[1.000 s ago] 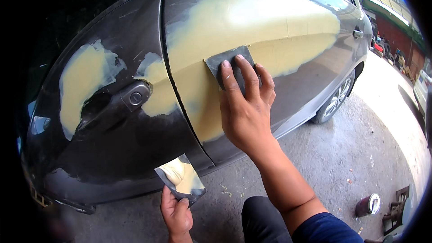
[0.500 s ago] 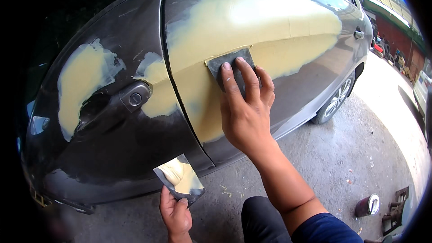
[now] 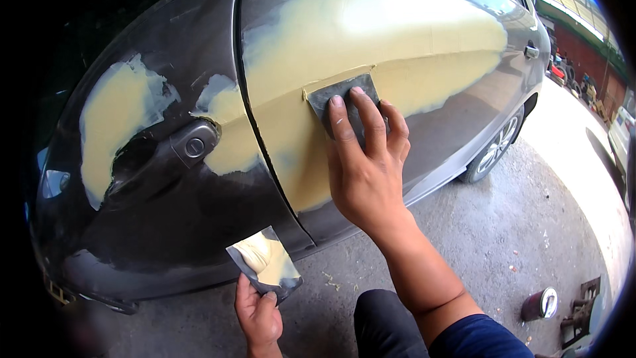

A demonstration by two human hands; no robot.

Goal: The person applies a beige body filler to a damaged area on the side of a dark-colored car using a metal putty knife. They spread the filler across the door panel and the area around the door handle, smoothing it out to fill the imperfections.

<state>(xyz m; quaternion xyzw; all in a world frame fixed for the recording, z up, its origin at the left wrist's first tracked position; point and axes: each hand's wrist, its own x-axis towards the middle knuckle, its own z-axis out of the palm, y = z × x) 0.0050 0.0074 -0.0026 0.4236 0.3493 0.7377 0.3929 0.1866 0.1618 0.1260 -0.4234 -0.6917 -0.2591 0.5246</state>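
Note:
My right hand (image 3: 368, 166) grips a dark flat spreader (image 3: 322, 96), its fingers spread over the back and its upper edge against the car door (image 3: 457, 132). Yellow body filler (image 3: 391, 26) coats a broad area of that door, with a thin ridge along the spreader's edge. Low on the left, my left hand (image 3: 257, 315) pinches a dark square palette (image 3: 289, 284) by its lower edge. A thick dollop of pale yellow filler (image 3: 260, 255) sits on it. The palette is apart from the car.
The neighbouring door panel (image 3: 179, 232) carries more filler around its door handle (image 3: 195, 146). A dark gap parts the two panels. A round can (image 3: 540, 303) stands on the concrete floor (image 3: 503, 225) at the lower right, beside a metal stand (image 3: 580, 315). The car's wheel (image 3: 495, 149) is farther back.
My right hand and the spreader have shifted slightly to the right in the picture, the spreader still against the door. The left hand holds the palette as before.

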